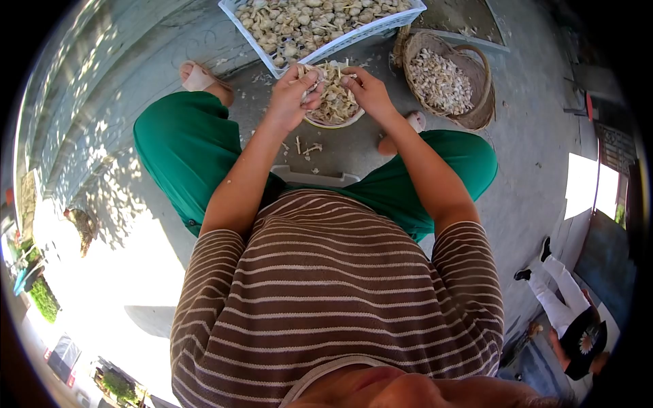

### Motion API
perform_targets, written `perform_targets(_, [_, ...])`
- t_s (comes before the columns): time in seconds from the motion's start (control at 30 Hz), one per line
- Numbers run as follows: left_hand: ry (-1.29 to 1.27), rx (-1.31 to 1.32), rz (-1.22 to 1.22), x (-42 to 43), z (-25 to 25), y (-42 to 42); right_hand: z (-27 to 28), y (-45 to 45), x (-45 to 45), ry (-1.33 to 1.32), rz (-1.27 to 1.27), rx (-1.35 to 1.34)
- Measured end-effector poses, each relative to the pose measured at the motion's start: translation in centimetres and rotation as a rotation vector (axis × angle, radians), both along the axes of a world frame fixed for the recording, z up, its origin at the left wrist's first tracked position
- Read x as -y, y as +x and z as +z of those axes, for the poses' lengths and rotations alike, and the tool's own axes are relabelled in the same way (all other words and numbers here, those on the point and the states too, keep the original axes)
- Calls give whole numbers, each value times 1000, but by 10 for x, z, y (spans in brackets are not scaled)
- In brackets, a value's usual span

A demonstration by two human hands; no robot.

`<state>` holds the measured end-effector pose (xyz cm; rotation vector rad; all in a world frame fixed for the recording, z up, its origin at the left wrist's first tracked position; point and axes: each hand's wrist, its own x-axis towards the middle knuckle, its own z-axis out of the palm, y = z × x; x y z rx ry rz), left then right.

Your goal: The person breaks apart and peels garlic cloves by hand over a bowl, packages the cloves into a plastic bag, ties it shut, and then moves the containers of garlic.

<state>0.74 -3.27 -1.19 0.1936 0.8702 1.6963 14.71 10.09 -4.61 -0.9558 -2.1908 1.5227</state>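
Both hands are raised over a round basin point(333, 124) heaped with dry garlic skins and stalks point(335, 100). My left hand point(292, 100) is closed around a whitish garlic bulb point(312, 73), partly hidden by the fingers. Just to the right, my right hand point(369, 94) is closed in a pinch, thumb against fingertips, at the edge of the heap. Whatever sits in that pinch is too small to make out. Beyond the hands stands a white plastic crate point(338, 49) full of garlic bulbs point(299, 26).
A wicker basket point(484, 102) with a hoop handle holds separated garlic cloves point(439, 81) at the right. Stalk scraps point(309, 148) lie on the concrete floor between my feet. A chicken point(83, 228) is at the left. Another person point(568, 306) in white trousers is at the far right.
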Motion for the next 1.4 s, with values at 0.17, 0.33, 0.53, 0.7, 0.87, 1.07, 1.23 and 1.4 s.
perform_targets(0.17, [-79, -161, 18, 0, -6, 2, 19, -5, -1, -407, 74, -221])
perform_targets(0.33, [-144, -231, 76, -2, -14, 4, -12, -10, 1, 98, 111, -92])
perform_targets(0.53, [-147, -402, 136, -3, -20, 3, 1, -13, 3, -293, 110, -257])
perform_targets(0.7, [-124, -627, 130, -4, -23, 8, 16, -14, 13, -483, 182, -325])
perform_targets(0.87, [-67, -464, 95, -2, -21, 10, 15, -12, 15, -637, 121, -366])
perform_targets(1.07, [-85, -589, 126, -4, -18, 14, 15, -7, 19, -935, -3, -471])
perform_targets(1.23, [-36, -318, 94, -4, -20, 11, 23, -9, 20, -1078, -26, -501])
perform_targets(1.4, [-45, -203, 171, -6, -17, 12, 26, -8, 13, -1140, -77, -573])
